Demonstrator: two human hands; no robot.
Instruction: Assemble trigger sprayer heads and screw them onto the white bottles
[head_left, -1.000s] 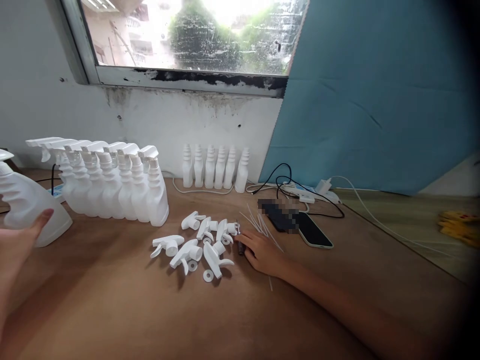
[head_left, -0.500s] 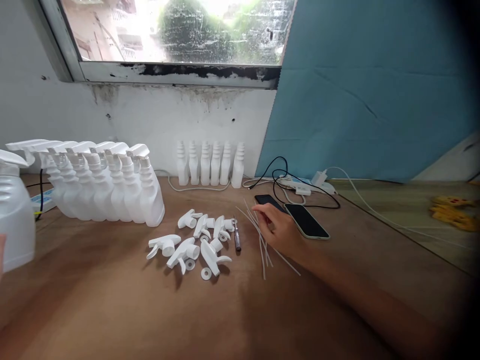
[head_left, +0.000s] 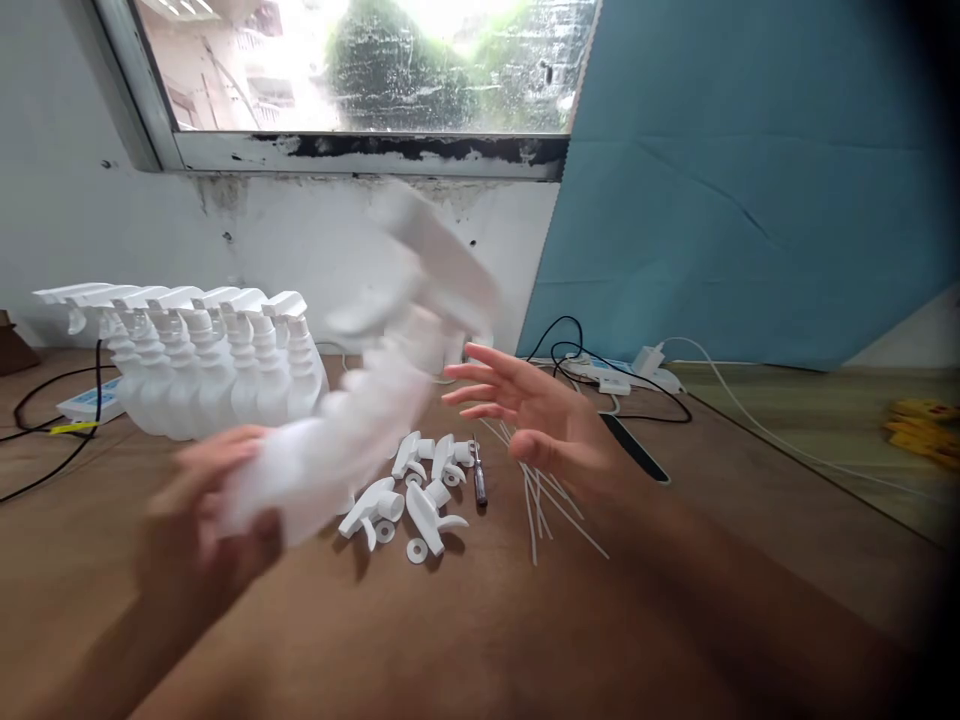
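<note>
My left hand [head_left: 196,520] grips the base of a white spray bottle [head_left: 360,400], which is tilted up to the right and blurred by motion; its trigger head [head_left: 435,250] points toward the window. My right hand [head_left: 536,415] is raised above the table, fingers spread and empty, just right of the bottle's neck. Below them lie several loose white trigger heads [head_left: 409,485] with small white rings, a small screwdriver [head_left: 478,478] and thin white dip tubes [head_left: 544,495].
A row of assembled white spray bottles [head_left: 195,360] stands at the left by the wall. A phone [head_left: 634,447], a charger [head_left: 649,365] and cables lie at the right. A power strip [head_left: 79,400] with black cable sits far left. A yellow object [head_left: 919,425] lies at the right edge.
My left hand has swung the bottle from the far left to the middle and tilted it. My right hand has lifted off the table near the phones and opened beside the bottle.
</note>
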